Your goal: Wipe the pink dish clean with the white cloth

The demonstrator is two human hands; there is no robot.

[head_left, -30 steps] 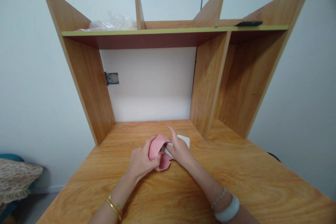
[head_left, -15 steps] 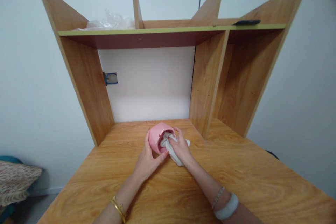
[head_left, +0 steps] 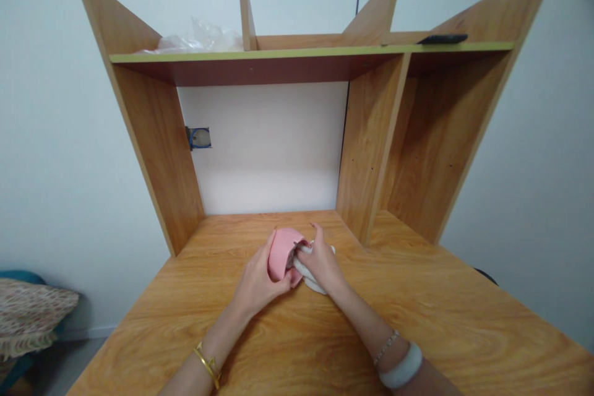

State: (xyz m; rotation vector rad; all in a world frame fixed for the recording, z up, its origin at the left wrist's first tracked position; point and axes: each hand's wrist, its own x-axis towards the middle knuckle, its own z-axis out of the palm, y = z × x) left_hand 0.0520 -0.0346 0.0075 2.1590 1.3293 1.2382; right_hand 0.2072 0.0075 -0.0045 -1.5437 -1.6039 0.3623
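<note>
A pink, rounded, hollow container [head_left: 282,252] is tilted on its side above the desk, its opening turned to the right. My left hand [head_left: 260,278] grips it from the left, fingers behind and thumb at the lower rim. With my right hand [head_left: 321,263] I press a whitish cloth [head_left: 314,284] into the opening; those fingertips are hidden inside. The right thumb sticks up, apart from the container. Part of the cloth hangs out below and behind my right hand.
The wooden desk [head_left: 297,346] carries a shelf unit [head_left: 278,57] with upright dividers. A clear plastic bag [head_left: 202,38] and a dark flat object [head_left: 443,39] lie on its shelf. An open wall socket box [head_left: 200,137] shows behind. Patterned fabric [head_left: 32,312] is at the lower left.
The container has turned, so its opening faces more to the right and less of the inside shows. My right thumb has lifted off the rim. The cloth has bunched closer to the opening.
</note>
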